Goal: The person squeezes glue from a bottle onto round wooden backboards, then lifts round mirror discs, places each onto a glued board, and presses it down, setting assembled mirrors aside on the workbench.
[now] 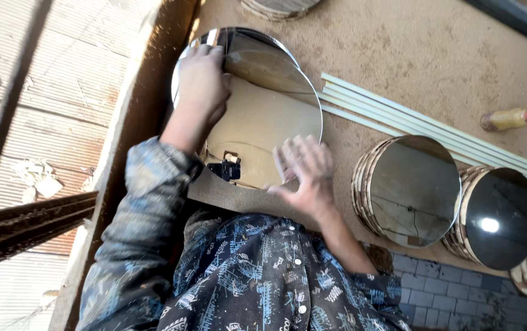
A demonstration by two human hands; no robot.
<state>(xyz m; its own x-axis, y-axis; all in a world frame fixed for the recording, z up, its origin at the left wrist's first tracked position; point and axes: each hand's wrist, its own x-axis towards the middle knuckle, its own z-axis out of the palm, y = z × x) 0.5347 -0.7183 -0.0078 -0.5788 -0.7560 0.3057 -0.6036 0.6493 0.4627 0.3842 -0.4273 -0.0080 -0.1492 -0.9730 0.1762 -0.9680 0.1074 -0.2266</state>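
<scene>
The view looks down over a person's dark patterned shirt (257, 282) toward a sawdust-covered counter (410, 55). The hands work on a round mirror (263, 116) lying flat near the counter's left edge. In the picture the hand on the left (201, 83), which appears to be the person's left, reaches forward from its sleeve and presses on the mirror's far-left rim, fingers curled over the edge in a grip on it. The other hand (303, 168) lies open and flat, fingers spread, on the near-right part of the mirror; it is motion-blurred, so whether it presses or only touches cannot be told. A small dark clip-like piece (225, 170) shows at the mirror's near edge, between the two arms. To the right, two stacks of round mirrors on wooden backing discs stand on the counter: a nearer stack (407, 190) and, just beside it, a darker-looking one (499, 217) with a bright reflected spot. Behind them, pale long strips (435, 132) run diagonally across the counter. A yellowish tool with a thin handle (508, 118) lies near the right edge, and part of another round stack (278, 7) shows at the far edge.
</scene>
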